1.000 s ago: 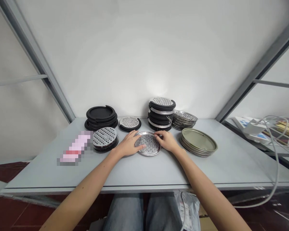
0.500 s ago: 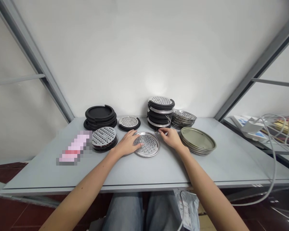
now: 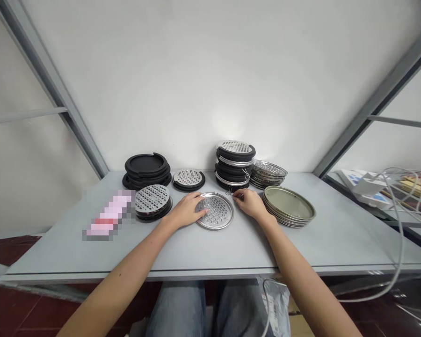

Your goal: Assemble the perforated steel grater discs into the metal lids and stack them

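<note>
In the middle of the table lies a round metal grater (image 3: 219, 213) with a raised rim and a surface of punched holes. My left hand (image 3: 189, 209) is on its left side, the thumb on the punched surface and the fingers along the rim. Beyond the grater's upper right edge, my right hand (image 3: 250, 202) has thumb and forefinger pinched together. A thin wire loop (image 3: 228, 192) stands just left of those fingertips; whether they touch it, I cannot make out.
Behind are a tall stack of black rings and graters (image 3: 235, 164), metal graters (image 3: 269, 171) and black rings (image 3: 147, 168). Olive-green plates (image 3: 289, 201) stand right. Perforated discs (image 3: 152, 199) and a blurred pink item (image 3: 110, 215) lie left. A white cable (image 3: 398, 262) hangs at right.
My right fingertips have shifted slightly right, and more of the wire loop shows beside them. My left hand and the grater have stayed in place.
</note>
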Available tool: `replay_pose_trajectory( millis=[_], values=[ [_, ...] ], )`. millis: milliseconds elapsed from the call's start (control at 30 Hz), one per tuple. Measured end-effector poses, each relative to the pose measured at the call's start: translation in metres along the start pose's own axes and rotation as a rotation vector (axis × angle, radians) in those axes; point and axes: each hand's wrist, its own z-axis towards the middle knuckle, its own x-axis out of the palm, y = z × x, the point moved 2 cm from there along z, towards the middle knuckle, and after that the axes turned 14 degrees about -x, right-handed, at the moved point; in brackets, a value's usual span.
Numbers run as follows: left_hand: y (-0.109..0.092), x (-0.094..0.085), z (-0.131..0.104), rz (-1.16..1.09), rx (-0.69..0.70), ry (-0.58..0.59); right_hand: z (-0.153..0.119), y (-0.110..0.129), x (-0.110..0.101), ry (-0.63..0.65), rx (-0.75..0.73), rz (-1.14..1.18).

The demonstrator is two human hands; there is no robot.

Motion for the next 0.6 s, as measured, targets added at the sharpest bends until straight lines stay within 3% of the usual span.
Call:
replay_pose_trajectory(
  millis=[367, 600],
  values=[
    [-0.004, -0.002, -0.003, -0.016, 0.0, 0.067, 0.003, 0.015, 0.004, -0.078, -0.163, 0.185],
    [-0.003, -0.001, -0.005, 0.028, -0.012, 0.173, 0.001, 0.011, 0.002, -0.042, -0.086, 0.079]
  ],
)
